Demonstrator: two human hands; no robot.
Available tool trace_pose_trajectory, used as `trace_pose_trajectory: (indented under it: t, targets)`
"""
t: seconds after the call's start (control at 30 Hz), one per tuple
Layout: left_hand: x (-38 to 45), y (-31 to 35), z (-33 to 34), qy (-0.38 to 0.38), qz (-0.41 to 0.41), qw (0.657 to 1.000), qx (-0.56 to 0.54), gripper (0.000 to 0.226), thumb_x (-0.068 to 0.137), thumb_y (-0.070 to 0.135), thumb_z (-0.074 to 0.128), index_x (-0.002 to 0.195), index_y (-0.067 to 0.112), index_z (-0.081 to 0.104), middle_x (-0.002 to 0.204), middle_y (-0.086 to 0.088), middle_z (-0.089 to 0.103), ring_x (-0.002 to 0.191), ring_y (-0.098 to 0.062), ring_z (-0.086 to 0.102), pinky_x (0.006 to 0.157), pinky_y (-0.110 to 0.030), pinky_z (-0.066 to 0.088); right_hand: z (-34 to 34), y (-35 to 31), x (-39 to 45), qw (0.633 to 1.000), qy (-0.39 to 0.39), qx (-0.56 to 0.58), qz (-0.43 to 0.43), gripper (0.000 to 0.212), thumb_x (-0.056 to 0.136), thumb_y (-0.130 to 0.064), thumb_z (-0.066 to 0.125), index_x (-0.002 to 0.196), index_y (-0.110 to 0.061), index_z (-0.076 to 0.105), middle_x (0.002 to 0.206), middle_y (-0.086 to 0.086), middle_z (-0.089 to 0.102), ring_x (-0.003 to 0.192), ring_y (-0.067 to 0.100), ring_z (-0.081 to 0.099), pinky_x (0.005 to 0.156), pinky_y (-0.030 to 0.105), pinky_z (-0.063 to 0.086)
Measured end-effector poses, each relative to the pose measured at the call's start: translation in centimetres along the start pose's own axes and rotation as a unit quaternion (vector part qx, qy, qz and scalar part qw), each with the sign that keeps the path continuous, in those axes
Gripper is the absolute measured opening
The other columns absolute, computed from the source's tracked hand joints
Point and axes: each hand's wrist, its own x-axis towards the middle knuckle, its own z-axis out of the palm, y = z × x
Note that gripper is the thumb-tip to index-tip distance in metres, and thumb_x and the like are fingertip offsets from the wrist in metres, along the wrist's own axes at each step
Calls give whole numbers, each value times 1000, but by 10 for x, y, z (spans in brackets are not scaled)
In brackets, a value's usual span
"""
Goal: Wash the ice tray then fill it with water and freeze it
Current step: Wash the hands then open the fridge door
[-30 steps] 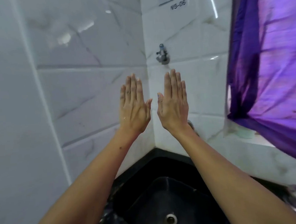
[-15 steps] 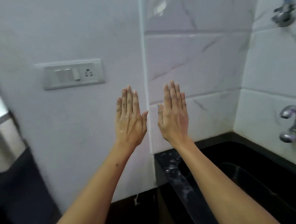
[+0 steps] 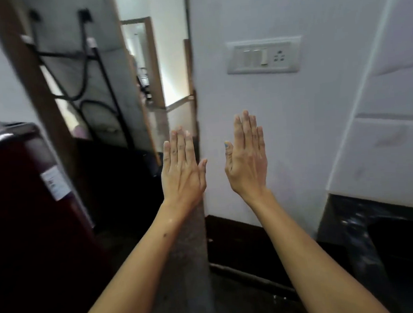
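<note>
Grip released on both sides: my left hand point(image 3: 180, 169) and right hand point(image 3: 247, 158) are raised side by side, backs toward me, fingers straight and together, thumbs slightly out. Neither holds or touches anything; a small gap separates them. Ice tray: not in view, can't tell where it is. Behind the hands, a white wall with a switch plate point(image 3: 263, 57). Dark red appliance point(image 3: 28, 205) at left, doorway point(image 3: 145, 70) beyond. Black tabletop point(image 3: 347, 222) edge at lower right.
</note>
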Motion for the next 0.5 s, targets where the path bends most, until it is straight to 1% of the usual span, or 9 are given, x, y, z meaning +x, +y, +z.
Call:
trace_pose_trajectory:
  t: [0.17,0.3,0.4,0.5]
  targets:
    - [-43,-89,-34,-15,-80,993,86,66,96,37,30,146,-5,21,155,-23,15,145,-32,10,119,-40,3,39,-94,-12,994,-25,95,-37,52,102,-25,33,147,0,33,156,18,30,147,29,24,122,37,12]
    - [-75,-157,-65,-26,-145,978,150,66,97,39,28,146,-5,20,155,-23,14,145,-31,8,119,-40,3,64,-170,-22,982,-53,169,-72,52,102,-24,38,148,0,32,156,18,29,147,29,22,122,38,12]
    - [-98,-202,-88,-30,-185,964,188,66,97,39,25,146,-4,20,155,-23,13,145,-30,6,119,-39,1,79,-226,-30,969,-70,219,-94,52,103,-26,36,148,0,32,157,18,27,148,28,21,123,39,13]
    - [-120,-247,-110,-38,-218,950,221,66,97,39,26,146,-4,19,155,-23,12,145,-31,6,119,-39,0,91,-277,-38,955,-85,266,-101,53,103,-28,34,148,0,32,157,18,27,148,29,21,122,40,15]
